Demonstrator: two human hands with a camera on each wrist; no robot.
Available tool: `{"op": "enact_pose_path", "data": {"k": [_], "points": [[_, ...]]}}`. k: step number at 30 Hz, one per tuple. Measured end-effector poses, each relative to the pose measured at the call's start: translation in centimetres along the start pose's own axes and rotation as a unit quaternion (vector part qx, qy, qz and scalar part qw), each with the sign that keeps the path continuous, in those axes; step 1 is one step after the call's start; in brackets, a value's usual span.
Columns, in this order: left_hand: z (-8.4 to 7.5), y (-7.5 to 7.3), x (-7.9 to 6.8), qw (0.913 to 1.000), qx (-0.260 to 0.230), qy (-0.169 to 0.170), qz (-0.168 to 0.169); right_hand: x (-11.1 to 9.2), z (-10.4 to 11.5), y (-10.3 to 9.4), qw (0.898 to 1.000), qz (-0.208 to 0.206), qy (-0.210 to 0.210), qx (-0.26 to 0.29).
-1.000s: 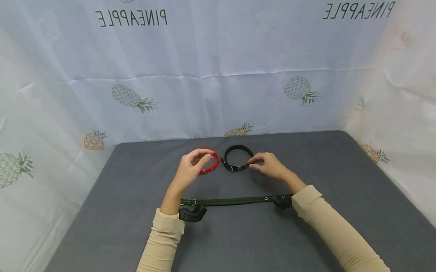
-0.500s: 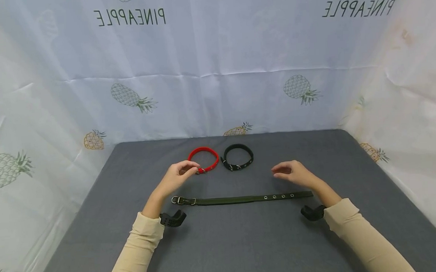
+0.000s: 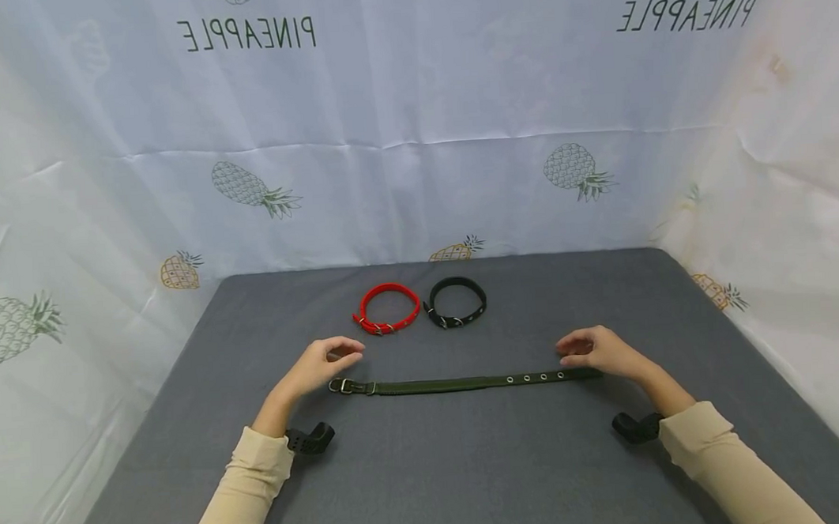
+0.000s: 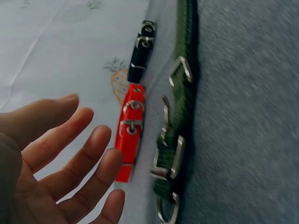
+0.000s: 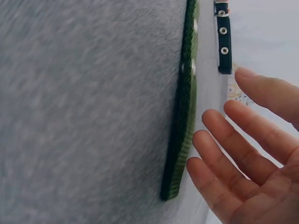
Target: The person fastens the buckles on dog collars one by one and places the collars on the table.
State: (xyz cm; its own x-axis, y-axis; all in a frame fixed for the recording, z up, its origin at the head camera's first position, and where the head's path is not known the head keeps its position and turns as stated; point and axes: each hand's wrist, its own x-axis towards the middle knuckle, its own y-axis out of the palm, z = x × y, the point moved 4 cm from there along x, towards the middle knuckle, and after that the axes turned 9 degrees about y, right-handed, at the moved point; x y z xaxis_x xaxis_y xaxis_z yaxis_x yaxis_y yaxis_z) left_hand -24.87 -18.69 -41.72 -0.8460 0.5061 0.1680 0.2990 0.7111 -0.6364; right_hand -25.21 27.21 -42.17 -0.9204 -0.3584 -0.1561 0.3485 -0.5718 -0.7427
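A green collar (image 3: pixel 433 385) lies stretched out straight across the table, its metal buckle and ring at the left end and several eyelets toward the right. Just above its buckle end hovers my left hand (image 3: pixel 323 362), fingers relaxed and holding nothing; the left wrist view shows the buckle (image 4: pixel 168 158) beside the fingers. My right hand (image 3: pixel 604 350) is over the eyelet end, also holding nothing, its fingers loosely spread beside the strap tip (image 5: pixel 172 191) in the right wrist view. Behind, a red collar (image 3: pixel 415 310) and a black collar (image 3: pixel 483 306) stand buckled into loops.
The grey-covered table (image 3: pixel 459 466) reaches back to a white curtain (image 3: pixel 416 199) printed with pineapples. More of this cloth hangs along both sides. Black wrist cameras (image 3: pixel 312 439) are strapped under both wrists.
Both hands have drawn back toward me and apart, away from the red and black loops to the ends of the green collar. The red collar has come fully into view.
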Motion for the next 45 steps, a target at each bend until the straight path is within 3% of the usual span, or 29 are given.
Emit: {"op": "enact_pose_path", "data": {"k": [8,15,25,35,39,45], "points": [[0.2,0.5,-0.9,0.9989,0.006,0.031,0.035,-0.4,-0.6,0.1,1.0,0.013,0.007,-0.023],[0.7,1.4,-0.7,0.9975,0.046,0.003,0.053,-0.5,-0.7,0.6,0.999,0.019,-0.015,-0.033],[0.2,1.6,-0.5,0.9906,0.102,0.055,0.074,-0.4,-1.0,0.6,0.999,0.029,-0.031,-0.032],[0.1,0.8,-0.5,0.993,0.083,0.066,0.052,-0.4,-0.3,-0.1,0.999,0.025,-0.031,-0.035],[-0.3,0.1,-0.4,0.9946,0.079,0.051,0.044,-0.2,0.2,-0.8,0.999,0.02,-0.02,-0.026],[-0.4,-0.9,-0.2,0.9984,0.045,-0.009,0.033,-0.1,0.6,-1.7,1.0,0.009,-0.01,-0.02]]}}
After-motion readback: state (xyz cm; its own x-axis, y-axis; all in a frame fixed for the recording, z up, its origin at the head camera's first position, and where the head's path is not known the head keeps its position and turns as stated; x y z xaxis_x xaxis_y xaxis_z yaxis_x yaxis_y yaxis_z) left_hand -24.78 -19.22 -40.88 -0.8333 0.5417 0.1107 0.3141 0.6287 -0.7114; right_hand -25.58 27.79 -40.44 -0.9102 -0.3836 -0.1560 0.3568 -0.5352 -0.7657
